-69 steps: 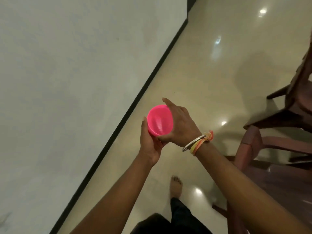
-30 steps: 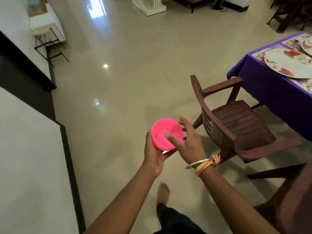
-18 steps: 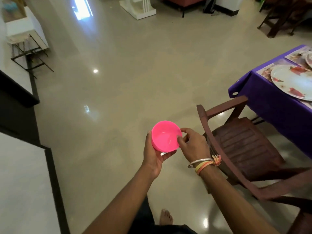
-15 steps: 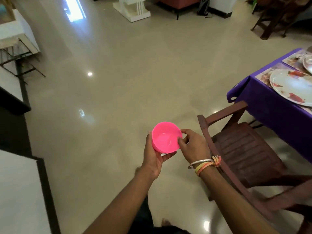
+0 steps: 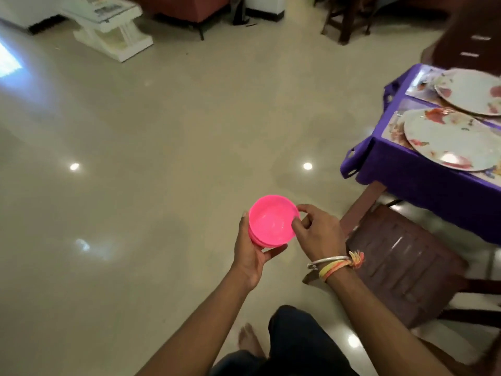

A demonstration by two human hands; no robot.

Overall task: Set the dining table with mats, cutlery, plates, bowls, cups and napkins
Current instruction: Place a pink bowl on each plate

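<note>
A pink bowl (image 5: 272, 222) sits in the middle of the frame, a bit below center, held up in the air over the floor (image 5: 162, 131). Its open side faces up. It is round, so no side is longer than another. More pink rim shows just under it on the lower left, like a stack.

The left hand (image 5: 250, 256) cups the bowl from below, fingers curled around it. The right hand (image 5: 317, 232) pinches the bowl's right rim with thumb and fingers. Bracelets (image 5: 333, 263) ring that wrist.

The floor is shiny and pale, with bright light spots. At the right edge stands a table (image 5: 406, 180) with a purple cloth. Two flowery plates (image 5: 450, 139) lie on mats (image 5: 393, 128) there. A brown chair (image 5: 401, 261) is just below the table. A white stand (image 5: 108, 25) is at the upper left, well apart from the bowl.
</note>
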